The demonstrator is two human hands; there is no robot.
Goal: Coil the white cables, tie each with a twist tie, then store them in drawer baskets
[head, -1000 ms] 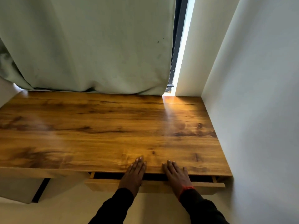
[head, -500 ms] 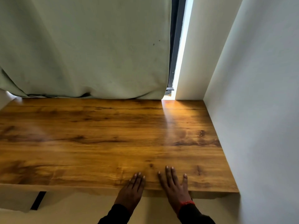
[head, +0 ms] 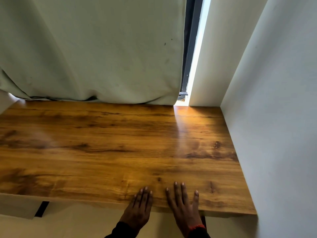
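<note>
A wooden desk top fills the middle of the head view. My left hand lies flat over its front edge, fingers straight and together. Just to its right, my right hand also rests flat on the wood with fingers spread; a red band shows at that wrist. Neither hand holds anything. No white cable, twist tie or basket is in sight. The drawer under the desk is hidden below the front edge.
A pale green curtain hangs down to the desk's back edge. A white wall closes the desk's right side. A bright window gap shows beside the curtain. A dark slot sits under the desk at lower left.
The drawer front seen below the desk edge a second ago has slid in out of sight. Both hands moved forward onto the desk top, and the view shifted closer.
</note>
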